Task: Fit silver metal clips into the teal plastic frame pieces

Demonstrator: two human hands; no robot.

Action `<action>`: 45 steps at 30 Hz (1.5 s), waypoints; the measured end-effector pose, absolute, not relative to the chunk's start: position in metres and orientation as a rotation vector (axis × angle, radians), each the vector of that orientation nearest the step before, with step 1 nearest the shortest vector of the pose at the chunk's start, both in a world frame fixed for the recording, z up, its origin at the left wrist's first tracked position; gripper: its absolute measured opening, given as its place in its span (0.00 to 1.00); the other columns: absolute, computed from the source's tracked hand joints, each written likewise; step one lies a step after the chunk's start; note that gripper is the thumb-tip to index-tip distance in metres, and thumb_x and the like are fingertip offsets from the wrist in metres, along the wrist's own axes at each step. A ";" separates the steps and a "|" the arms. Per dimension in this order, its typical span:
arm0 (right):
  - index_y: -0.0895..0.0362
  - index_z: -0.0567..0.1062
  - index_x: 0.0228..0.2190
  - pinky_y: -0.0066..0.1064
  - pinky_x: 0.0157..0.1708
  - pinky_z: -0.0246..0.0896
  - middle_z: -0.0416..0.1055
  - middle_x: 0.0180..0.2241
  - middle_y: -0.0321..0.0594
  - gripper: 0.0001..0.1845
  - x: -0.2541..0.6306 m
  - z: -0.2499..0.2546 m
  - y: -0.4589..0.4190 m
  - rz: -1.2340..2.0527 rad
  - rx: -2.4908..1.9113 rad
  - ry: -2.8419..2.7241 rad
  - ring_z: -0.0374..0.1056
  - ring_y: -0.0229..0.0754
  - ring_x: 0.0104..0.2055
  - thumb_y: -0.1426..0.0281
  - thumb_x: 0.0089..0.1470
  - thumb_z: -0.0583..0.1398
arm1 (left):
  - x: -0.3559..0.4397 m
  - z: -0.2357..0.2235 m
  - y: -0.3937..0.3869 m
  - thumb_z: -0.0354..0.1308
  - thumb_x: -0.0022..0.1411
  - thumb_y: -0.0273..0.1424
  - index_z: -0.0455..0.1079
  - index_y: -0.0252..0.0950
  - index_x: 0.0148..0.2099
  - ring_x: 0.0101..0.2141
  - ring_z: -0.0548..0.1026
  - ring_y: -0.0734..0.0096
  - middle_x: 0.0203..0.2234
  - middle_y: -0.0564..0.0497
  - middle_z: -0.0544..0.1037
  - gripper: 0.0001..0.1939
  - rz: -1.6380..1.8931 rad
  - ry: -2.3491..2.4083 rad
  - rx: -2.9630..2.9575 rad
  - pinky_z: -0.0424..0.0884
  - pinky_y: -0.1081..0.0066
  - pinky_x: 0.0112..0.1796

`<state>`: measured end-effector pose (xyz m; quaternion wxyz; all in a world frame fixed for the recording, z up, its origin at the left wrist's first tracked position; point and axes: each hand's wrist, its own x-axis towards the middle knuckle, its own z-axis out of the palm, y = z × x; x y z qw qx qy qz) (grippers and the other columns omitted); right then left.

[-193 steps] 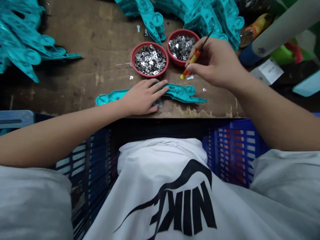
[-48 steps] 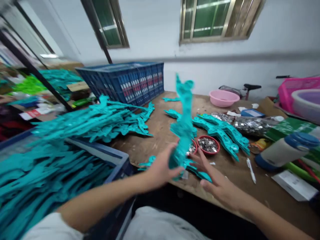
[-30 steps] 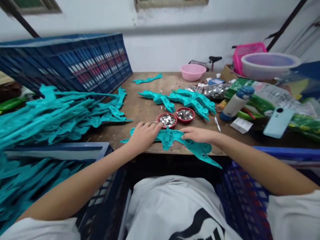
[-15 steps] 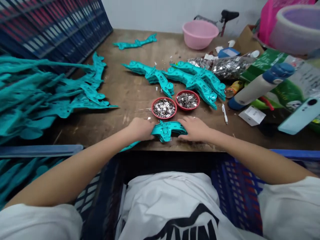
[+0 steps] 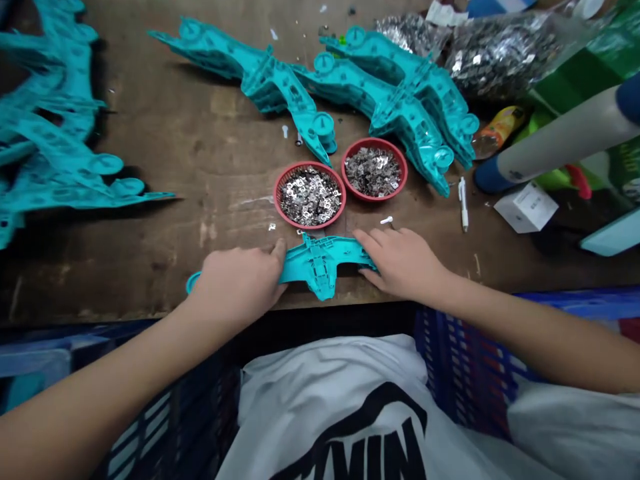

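Note:
A long teal plastic part (image 5: 320, 263) with a ribbed middle section lies at the table's front edge. My left hand (image 5: 245, 277) is closed around its left arm, and a rounded teal end pokes out past the wrist. On the other side, my right hand (image 5: 400, 260) grips the right arm between thumb and fingers. Just beyond the part stand a red basket (image 5: 276, 200) and a second red basket (image 5: 404, 175), both filled with small silvery metal clips. Loose clips lie near the left basket, and a small white piece (image 5: 387, 220) lies by my right fingers.
More teal parts (image 5: 273, 73) lie behind the baskets, with a pile of them (image 5: 55, 160) at the left. To the right are a white pen (image 5: 463, 203), a small white box (image 5: 526, 207), a bottle (image 5: 555, 137) and a bag of metal clips (image 5: 505, 53). Blue crates (image 5: 460, 360) stand below the table edge.
The camera view has tipped down and come closer to the table. My left hand has shifted left along the teal part; my right hand stays on its right arm.

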<state>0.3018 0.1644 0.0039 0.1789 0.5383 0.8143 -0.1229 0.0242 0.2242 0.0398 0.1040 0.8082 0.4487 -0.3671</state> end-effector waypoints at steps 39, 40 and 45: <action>0.56 0.93 0.60 0.59 0.66 0.78 0.89 0.59 0.56 0.18 0.364 -0.026 0.322 -0.247 1.903 2.303 0.82 0.69 0.65 0.67 0.74 0.70 | 0.016 0.024 0.237 0.63 0.83 0.41 0.87 0.32 0.64 0.58 0.91 0.23 0.55 0.25 0.91 0.21 -0.860 1.329 2.418 0.87 0.44 0.56; 0.57 0.93 0.57 0.58 0.66 0.78 0.89 0.57 0.56 0.15 0.361 -0.026 0.324 -0.227 1.911 2.282 0.83 0.69 0.64 0.69 0.74 0.70 | 0.015 0.024 0.239 0.64 0.83 0.42 0.87 0.33 0.64 0.59 0.91 0.23 0.56 0.26 0.90 0.21 -0.866 1.331 2.418 0.86 0.44 0.56; 0.58 0.92 0.58 0.62 0.65 0.78 0.88 0.61 0.60 0.16 0.359 -0.019 0.318 -0.098 1.908 2.213 0.83 0.74 0.66 0.71 0.72 0.70 | 0.014 0.017 0.241 0.66 0.82 0.42 0.81 0.34 0.71 0.59 0.90 0.24 0.58 0.27 0.90 0.25 -0.747 1.302 2.450 0.86 0.45 0.57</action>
